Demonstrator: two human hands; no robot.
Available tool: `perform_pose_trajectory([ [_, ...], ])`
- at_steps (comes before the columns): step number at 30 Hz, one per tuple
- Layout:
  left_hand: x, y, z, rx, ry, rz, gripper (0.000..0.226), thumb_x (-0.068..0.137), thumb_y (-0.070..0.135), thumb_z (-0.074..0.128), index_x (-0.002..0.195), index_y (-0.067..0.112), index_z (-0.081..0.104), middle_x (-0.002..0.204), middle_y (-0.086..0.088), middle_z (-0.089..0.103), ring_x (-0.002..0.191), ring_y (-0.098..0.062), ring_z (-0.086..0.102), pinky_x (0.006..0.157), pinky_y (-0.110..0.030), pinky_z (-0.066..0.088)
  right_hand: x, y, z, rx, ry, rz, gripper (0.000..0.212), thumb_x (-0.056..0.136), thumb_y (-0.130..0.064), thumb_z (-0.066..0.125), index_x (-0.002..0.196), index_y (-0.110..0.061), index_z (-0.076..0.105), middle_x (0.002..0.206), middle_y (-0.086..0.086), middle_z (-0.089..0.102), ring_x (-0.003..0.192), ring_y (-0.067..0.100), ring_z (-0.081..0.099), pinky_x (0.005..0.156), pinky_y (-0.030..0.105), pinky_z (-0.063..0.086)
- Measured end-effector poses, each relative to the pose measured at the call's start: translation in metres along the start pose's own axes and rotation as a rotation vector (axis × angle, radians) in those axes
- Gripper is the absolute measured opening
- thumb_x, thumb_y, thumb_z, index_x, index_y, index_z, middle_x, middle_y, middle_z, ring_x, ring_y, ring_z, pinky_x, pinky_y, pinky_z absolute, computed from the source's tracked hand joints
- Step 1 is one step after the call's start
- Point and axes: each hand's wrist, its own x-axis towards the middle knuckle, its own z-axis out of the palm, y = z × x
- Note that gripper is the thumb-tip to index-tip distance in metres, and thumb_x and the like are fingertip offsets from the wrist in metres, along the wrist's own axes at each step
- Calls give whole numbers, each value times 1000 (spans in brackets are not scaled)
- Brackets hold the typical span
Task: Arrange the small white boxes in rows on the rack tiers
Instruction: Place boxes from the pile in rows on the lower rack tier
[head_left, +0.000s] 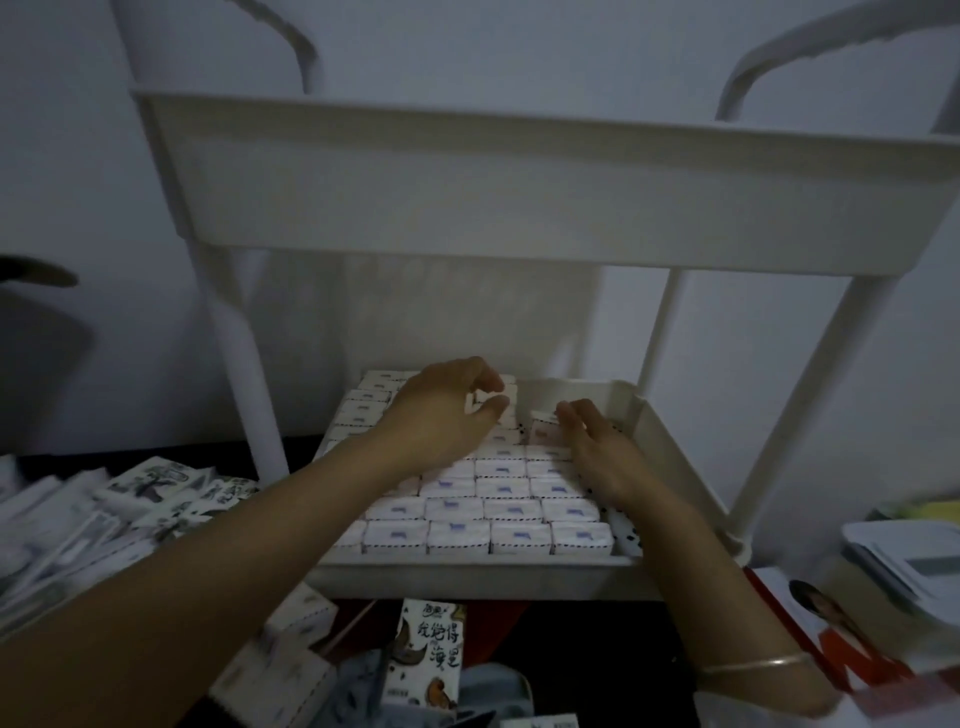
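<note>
Rack (810, 374): white plastic on round posts, with an upper tier (519, 208) and a lower tier (467, 574) in view.
Small white boxes (458, 535): lying flat in tight rows across the lower tier, filling its front and left; the back right corner is bare.
Box markings: each top carries a small purple mark, too blurred to read, and a dark dashed edge.
Left hand (441, 410): reaches to the back of the lower tier, thumb and fingers curled to pinch a single box (493, 404) above the rows.
Right hand (597, 447): palm down over the right side of the tier, fingers fairly straight, tips touching a tilted box (544, 428) at the edge of the rows.
Bracelet (753, 665): thin, pale, on the right wrist.
Carton (431, 652): below the tier's front, printed with large Chinese characters; the lower two read 海里.
Patterned packs (156, 493): a loose pile left of the rack, black-and-white print, not legible.
</note>
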Motion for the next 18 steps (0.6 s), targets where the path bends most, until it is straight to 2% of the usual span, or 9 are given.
perform_pose_trajectory([
  [4,-35,2,-24,-41,31,104,17,94,29,57,108,24,67,116,7,63,110,-8,55,97,-29,43,-4,-3,3,-84,22,-39,21,102,-39,35,113,-28,49,98,5,66,83,22,60,72,30,46],
  [7,-57,3,-40,-55,50,126,13,93,27,58,102,26,67,112,8,63,108,-6,55,99,-34,44,-6,-5,-1,-42,-23,6,24,101,-40,39,114,-27,54,91,-1,66,71,17,61,65,27,48],
  [8,-64,4,-45,-54,55,128,12,93,28,58,101,28,67,112,9,63,109,-6,55,99,-34,43,-7,-8,-3,-46,-39,18,30,101,-43,38,117,-26,56,96,0,67,75,17,62,67,27,49],
  [10,-77,6,-52,-50,58,139,11,93,28,57,100,29,66,113,11,62,110,-5,53,100,-31,42,-9,-11,-5,-86,-44,38,47,100,-50,31,130,-23,55,120,6,64,100,23,62,86,32,47],
  [11,-83,7,-54,-42,56,139,11,94,28,57,100,29,66,114,12,61,111,-4,52,99,-27,40,-11,-14,-6,-120,-40,45,53,101,-51,26,135,-21,53,133,8,58,115,26,56,97,34,41],
  [13,-94,8,-59,-27,64,132,12,94,29,57,101,29,66,115,15,61,112,-1,51,98,-23,38,-19,-19,-7,-173,-44,50,58,102,-51,21,144,-20,44,146,8,47,133,27,43,109,36,30],
  [16,-111,8,-67,-33,90,126,12,93,28,58,101,28,67,112,15,62,110,-2,53,97,-25,41,-33,-28,-9,-189,16,-9,55,102,-50,22,151,-27,28,153,8,36,139,28,36,111,35,26],
  [18,-125,6,-75,-32,107,109,12,93,27,59,101,28,67,109,17,63,105,0,55,95,-27,44,-45,-36,-7,-251,164,-111,51,103,-43,31,150,-23,33,151,9,39,137,27,37,108,32,28],
])
